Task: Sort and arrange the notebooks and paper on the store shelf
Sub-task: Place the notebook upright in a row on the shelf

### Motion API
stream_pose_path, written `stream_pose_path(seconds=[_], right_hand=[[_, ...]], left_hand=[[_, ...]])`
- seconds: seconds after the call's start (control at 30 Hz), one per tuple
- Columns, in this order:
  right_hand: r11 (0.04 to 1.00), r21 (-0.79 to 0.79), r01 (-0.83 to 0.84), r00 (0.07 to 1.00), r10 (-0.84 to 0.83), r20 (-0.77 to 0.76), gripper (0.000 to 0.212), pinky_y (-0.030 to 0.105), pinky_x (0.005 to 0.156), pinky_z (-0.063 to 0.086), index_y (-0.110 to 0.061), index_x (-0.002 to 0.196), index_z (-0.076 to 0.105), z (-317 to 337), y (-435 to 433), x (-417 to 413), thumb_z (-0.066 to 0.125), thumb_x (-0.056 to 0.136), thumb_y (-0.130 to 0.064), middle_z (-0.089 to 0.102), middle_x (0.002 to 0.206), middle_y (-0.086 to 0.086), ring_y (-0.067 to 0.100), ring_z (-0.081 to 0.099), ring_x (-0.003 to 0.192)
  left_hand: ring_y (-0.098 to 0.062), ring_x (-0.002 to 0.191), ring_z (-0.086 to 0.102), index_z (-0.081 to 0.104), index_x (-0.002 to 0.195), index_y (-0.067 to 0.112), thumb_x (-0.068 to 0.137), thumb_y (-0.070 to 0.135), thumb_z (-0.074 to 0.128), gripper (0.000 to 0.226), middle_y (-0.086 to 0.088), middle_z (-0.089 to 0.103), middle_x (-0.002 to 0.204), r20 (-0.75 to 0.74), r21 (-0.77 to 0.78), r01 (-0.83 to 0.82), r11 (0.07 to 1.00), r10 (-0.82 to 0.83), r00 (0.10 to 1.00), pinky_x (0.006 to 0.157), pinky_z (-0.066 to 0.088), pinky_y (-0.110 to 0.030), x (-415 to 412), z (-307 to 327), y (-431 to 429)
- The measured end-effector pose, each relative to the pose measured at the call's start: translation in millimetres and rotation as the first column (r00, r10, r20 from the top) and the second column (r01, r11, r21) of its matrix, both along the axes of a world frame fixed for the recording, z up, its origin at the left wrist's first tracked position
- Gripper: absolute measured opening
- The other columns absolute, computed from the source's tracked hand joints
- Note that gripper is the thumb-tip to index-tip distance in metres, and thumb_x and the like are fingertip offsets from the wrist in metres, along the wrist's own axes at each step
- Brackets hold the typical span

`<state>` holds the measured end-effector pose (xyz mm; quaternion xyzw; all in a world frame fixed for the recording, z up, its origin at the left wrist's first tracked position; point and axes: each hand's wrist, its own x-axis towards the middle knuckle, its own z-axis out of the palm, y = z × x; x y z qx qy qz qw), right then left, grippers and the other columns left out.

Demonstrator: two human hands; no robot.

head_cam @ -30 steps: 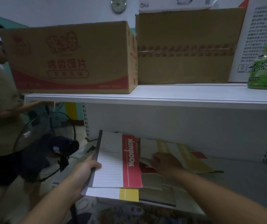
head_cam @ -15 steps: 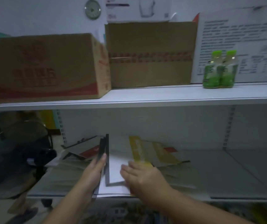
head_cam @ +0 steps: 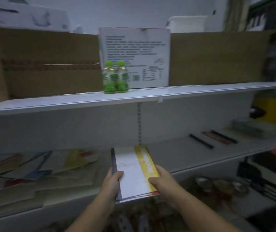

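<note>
I hold a small stack of notebooks (head_cam: 132,171) in both hands, just above the front of the lower white shelf (head_cam: 192,158). The top one is white with a yellow stripe on its right side. My left hand (head_cam: 113,183) grips the dark spine edge on the left. My right hand (head_cam: 161,180) grips the yellow edge on the right. A loose, blurred heap of other notebooks and paper (head_cam: 38,169) lies on the shelf to the left. Some dark and red flat items (head_cam: 217,138) lie further right on the same shelf.
The upper shelf (head_cam: 133,96) carries brown cardboard boxes (head_cam: 50,62), a white printed box (head_cam: 135,56) and two green bottles (head_cam: 115,78). Below the lower shelf are metal bowls (head_cam: 220,185) and other goods. Dark racks stand at the far right.
I have lifted the notebook stack off the heap and carried it to the right along the shelf. My view has swung right, so the red-printed box and the fan are gone from sight.
</note>
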<state>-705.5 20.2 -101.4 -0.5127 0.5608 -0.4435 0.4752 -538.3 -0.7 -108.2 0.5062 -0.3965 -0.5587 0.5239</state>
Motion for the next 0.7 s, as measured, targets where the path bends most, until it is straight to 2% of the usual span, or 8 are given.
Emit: stream_pose_path(seconds=[0.07, 0.13, 0.2, 0.3, 0.47, 0.57, 0.7], right_hand=[[0.999, 0.006, 0.038, 0.997, -0.038, 0.060, 0.042, 0.018, 0.053, 0.047, -0.014, 0.108, 0.057, -0.7, 10.3, -46.4, 0.044, 0.083, 0.016, 0.069, 0.086, 0.002, 0.010, 0.065, 0.066], [0.997, 0.026, 0.079, 0.995, -0.080, 0.062, 0.049, 0.020, 0.054, 0.048, -0.015, 0.114, 0.059, -2.6, 19.3, -87.6, 0.043, 0.081, 0.018, 0.071, 0.092, 0.004, 0.016, 0.066, 0.073], [0.990, 0.024, 0.139, 0.990, -0.139, 0.014, 0.050, 0.017, 0.053, 0.047, -0.018, 0.111, 0.060, -7.9, 26.7, -124.3, 0.043, 0.081, 0.018, 0.071, 0.088, -0.001, 0.010, 0.065, 0.069], [0.972, 0.019, 0.233, 0.972, -0.233, -0.025, 0.050, 0.013, 0.049, 0.045, -0.020, 0.106, 0.061, -16.9, 37.6, -167.5, 0.043, 0.080, 0.018, 0.068, 0.080, -0.008, -0.002, 0.062, 0.059], [0.938, 0.069, 0.340, 0.940, -0.337, -0.049, 0.043, 0.020, 0.058, 0.044, -0.021, 0.092, 0.063, -33.0, 35.2, -231.5, 0.044, 0.077, 0.015, 0.068, 0.079, -0.003, 0.012, 0.062, 0.068], [0.932, 0.092, 0.352, 0.935, -0.345, -0.082, 0.038, 0.018, 0.055, 0.038, -0.021, 0.094, 0.063, -37.9, 21.8, -270.7, 0.048, 0.077, 0.010, 0.064, 0.073, -0.005, 0.008, 0.055, 0.061], [0.893, 0.141, 0.426, 0.904, -0.423, -0.057, 0.047, 0.020, 0.055, 0.040, -0.021, 0.108, 0.062, -39.0, -20.1, -320.4, 0.049, 0.067, -0.002, 0.068, 0.080, 0.001, 0.016, 0.059, 0.065]], left_hand=[[-0.032, 0.080, 0.062, 0.042, 0.137, 0.011, 0.098, 0.011, 0.045, 0.040, -0.011, 0.064, 0.094, -0.065, 0.049, 0.059, 0.997, -0.056, 0.996, 0.071, 0.052, -0.039, -48.9, -2.4, 1.5], [-0.031, 0.079, 0.062, 0.033, 0.144, 0.012, 0.100, 0.018, 0.044, 0.046, -0.011, 0.065, 0.104, -0.150, 0.123, 0.117, 0.986, -0.098, 0.984, 0.071, 0.052, -0.040, -89.6, -6.3, 7.5], [-0.034, 0.085, 0.065, 0.036, 0.142, 0.010, 0.099, 0.024, 0.047, 0.047, -0.016, 0.064, 0.119, -0.222, 0.191, 0.216, 0.957, -0.173, 0.960, 0.071, 0.054, -0.041, -124.3, -11.8, 10.4], [-0.037, 0.090, 0.067, 0.050, 0.128, 0.005, 0.098, 0.023, 0.048, 0.035, -0.021, 0.068, 0.108, -0.225, 0.257, 0.300, 0.919, -0.245, 0.943, 0.066, 0.056, -0.041, -170.2, -20.4, 8.8], [-0.034, 0.079, 0.067, 0.053, 0.120, 0.005, 0.098, 0.015, 0.046, 0.024, -0.020, 0.069, 0.097, -0.193, 0.225, 0.328, 0.917, -0.288, 0.938, 0.053, 0.053, -0.034, -244.8, -30.8, -1.2], [-0.028, 0.069, 0.068, 0.056, 0.107, 0.007, 0.098, 0.007, 0.043, 0.016, -0.012, 0.072, 0.078, -0.172, 0.155, 0.369, 0.917, -0.342, 0.924, 0.051, 0.051, -0.030, -283.8, -31.5, -15.6], [-0.027, 0.078, 0.063, 0.050, 0.117, 0.006, 0.097, 0.004, 0.042, 0.022, -0.011, 0.064, 0.090, -0.129, 0.126, 0.363, 0.923, -0.347, 0.929, 0.058, 0.047, -0.030, -336.6, -32.1, -60.0]])
